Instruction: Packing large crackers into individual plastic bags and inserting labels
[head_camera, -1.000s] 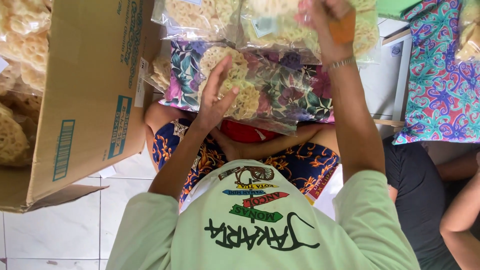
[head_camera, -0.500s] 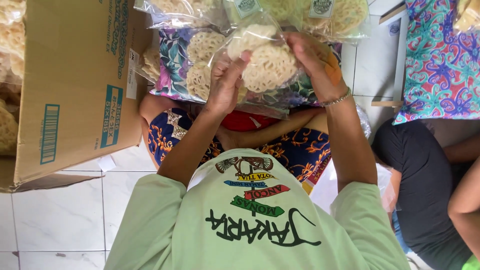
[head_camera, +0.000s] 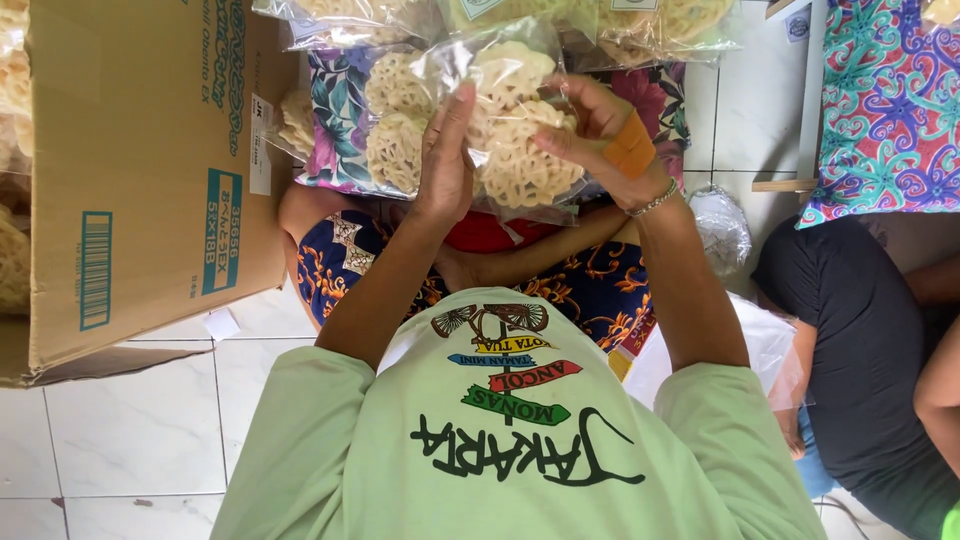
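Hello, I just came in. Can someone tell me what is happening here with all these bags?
A person seated on the tiled floor holds a clear plastic bag of lacy round crackers up between both hands. The left hand presses flat on one side; the right hand grips the other. More filled cracker bags lie just beyond. A large cardboard box stands at the left, and another person in black sits at the right.

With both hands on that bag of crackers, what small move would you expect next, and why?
Probably setting the bag on the filled bags stacked just beyond it. Left hand and right hand both grip the clear bag, which looks full of round lacy crackers and is held up above the lap, close to that pile. The box at the left is another possible spot, so this is a guess.
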